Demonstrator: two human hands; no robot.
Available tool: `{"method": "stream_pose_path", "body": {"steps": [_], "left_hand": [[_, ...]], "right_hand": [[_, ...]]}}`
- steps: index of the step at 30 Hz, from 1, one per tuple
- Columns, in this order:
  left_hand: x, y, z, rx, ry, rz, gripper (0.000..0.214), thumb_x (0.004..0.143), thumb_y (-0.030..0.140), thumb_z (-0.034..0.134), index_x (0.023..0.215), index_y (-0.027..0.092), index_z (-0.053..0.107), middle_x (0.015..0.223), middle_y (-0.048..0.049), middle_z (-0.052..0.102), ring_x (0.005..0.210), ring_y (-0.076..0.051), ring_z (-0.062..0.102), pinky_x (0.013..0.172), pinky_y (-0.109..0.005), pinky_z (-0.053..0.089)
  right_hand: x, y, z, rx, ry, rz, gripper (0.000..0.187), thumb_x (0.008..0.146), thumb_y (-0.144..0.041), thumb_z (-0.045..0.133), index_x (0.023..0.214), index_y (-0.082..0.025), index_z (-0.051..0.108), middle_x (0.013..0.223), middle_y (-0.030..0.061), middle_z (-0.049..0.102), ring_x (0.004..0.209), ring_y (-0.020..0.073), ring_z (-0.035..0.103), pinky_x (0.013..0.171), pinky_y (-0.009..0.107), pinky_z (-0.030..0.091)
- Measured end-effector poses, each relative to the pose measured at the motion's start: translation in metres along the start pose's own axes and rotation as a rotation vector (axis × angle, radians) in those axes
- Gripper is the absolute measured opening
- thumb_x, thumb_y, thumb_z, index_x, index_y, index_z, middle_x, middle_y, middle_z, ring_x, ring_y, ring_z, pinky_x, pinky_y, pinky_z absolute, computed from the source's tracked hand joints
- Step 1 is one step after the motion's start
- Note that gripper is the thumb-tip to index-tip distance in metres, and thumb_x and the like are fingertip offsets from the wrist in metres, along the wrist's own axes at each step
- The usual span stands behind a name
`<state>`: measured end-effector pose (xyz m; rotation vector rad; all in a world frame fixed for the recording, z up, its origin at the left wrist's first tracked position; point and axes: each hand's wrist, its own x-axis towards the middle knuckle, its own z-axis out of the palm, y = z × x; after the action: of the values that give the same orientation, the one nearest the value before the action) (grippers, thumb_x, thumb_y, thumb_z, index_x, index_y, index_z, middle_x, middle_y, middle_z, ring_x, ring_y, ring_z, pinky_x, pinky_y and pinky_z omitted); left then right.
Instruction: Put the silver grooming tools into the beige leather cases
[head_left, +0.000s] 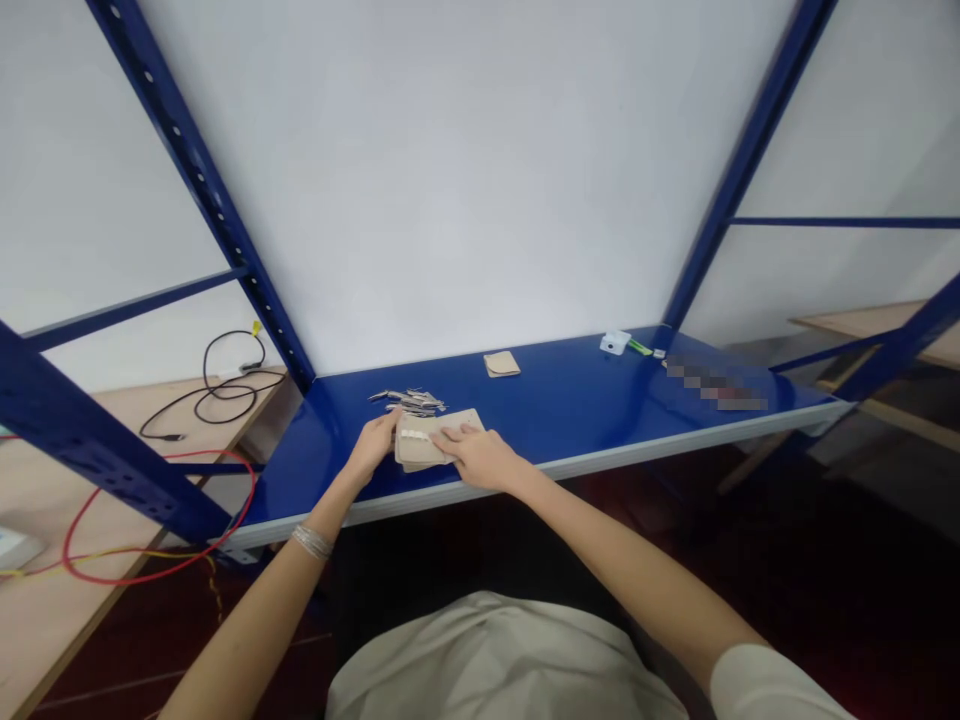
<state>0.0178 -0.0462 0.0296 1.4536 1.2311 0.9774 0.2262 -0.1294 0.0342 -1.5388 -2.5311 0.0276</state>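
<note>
A small stack of tan paper pouches (pixel 431 432) lies on the blue shelf (pixel 585 400) near its front edge. My left hand (pixel 373 447) rests at the stack's left side, fingers curled against its edge. Over the stack's right part lies my right hand (pixel 476 455), fingers flat and pressing the top pouch. Just behind the stack is a pile of several small grey metal pieces (pixel 411 401). One single tan pouch (pixel 501 364) lies farther back on the shelf.
A small white device (pixel 615 343) and a green item (pixel 640 347) sit at the shelf's back right. Blue uprights (pixel 202 180) frame the shelf. A black cable (pixel 225 385) and a red cable (pixel 150 560) lie on the wooden table to the left.
</note>
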Motion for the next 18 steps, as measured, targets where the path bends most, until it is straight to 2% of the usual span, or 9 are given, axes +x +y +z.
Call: {"method": "stream_pose_path", "body": {"steps": [2, 4, 8, 11, 14, 18], "left_hand": [[0.001, 0.001, 0.000, 0.121, 0.013, 0.041, 0.054, 0.069, 0.051, 0.069, 0.105, 0.010, 0.069, 0.097, -0.0134, 0.075, 0.088, -0.028, 0.070, 0.073, -0.033, 0.056], [0.002, 0.000, -0.002, 0.239, 0.020, 0.088, 0.055, 0.064, 0.043, 0.073, 0.109, 0.011, 0.068, 0.101, -0.0138, 0.074, 0.092, -0.028, 0.070, 0.074, -0.032, 0.056], [0.002, -0.002, -0.007, 0.457, 0.002, 0.158, 0.047, 0.068, 0.037, 0.068, 0.108, 0.012, 0.069, 0.099, -0.0128, 0.075, 0.089, -0.027, 0.070, 0.077, -0.033, 0.055], [-0.003, -0.002, -0.010, 0.686, 0.026, 0.264, 0.040, 0.073, 0.041, 0.063, 0.103, 0.015, 0.072, 0.095, -0.0108, 0.075, 0.083, -0.026, 0.069, 0.079, -0.034, 0.053], [-0.007, -0.004, -0.012, 0.809, 0.049, 0.380, 0.035, 0.078, 0.044, 0.059, 0.096, 0.018, 0.074, 0.094, -0.0086, 0.074, 0.081, -0.024, 0.068, 0.079, -0.033, 0.051], [-0.009, -0.010, -0.010, 0.818, 0.073, 0.431, 0.035, 0.082, 0.043, 0.056, 0.098, 0.019, 0.074, 0.088, -0.0073, 0.072, 0.078, -0.022, 0.065, 0.078, -0.031, 0.051]], "right_hand": [[-0.001, -0.001, 0.000, 0.000, -0.007, -0.008, 0.060, 0.091, -0.027, 0.037, 0.151, -0.029, 0.029, 0.152, 0.0053, 0.039, 0.132, 0.0353, 0.043, 0.101, 0.053, 0.043], [-0.004, -0.004, 0.003, 0.007, 0.001, 0.002, 0.058, 0.093, -0.028, 0.037, 0.151, -0.027, 0.031, 0.153, 0.0069, 0.038, 0.135, 0.0346, 0.040, 0.104, 0.052, 0.040], [-0.013, -0.013, 0.015, 0.050, 0.088, 0.015, 0.056, 0.096, -0.029, 0.034, 0.151, -0.021, 0.030, 0.154, 0.0111, 0.035, 0.140, 0.0328, 0.033, 0.113, 0.052, 0.028], [-0.017, -0.017, 0.020, 0.121, 0.103, 0.029, 0.061, 0.098, -0.047, 0.032, 0.152, -0.017, 0.029, 0.155, 0.0149, 0.030, 0.143, 0.0366, 0.025, 0.115, 0.055, 0.020], [-0.014, -0.015, 0.015, 0.204, 0.073, 0.043, 0.070, 0.094, -0.061, 0.033, 0.151, -0.020, 0.031, 0.155, 0.0163, 0.030, 0.143, 0.0372, 0.025, 0.112, 0.055, 0.024], [-0.002, -0.008, 0.002, 0.239, 0.078, 0.074, 0.056, 0.096, -0.057, 0.030, 0.140, -0.026, 0.048, 0.145, 0.0168, 0.045, 0.133, 0.0358, 0.041, 0.103, 0.056, 0.034]]}}
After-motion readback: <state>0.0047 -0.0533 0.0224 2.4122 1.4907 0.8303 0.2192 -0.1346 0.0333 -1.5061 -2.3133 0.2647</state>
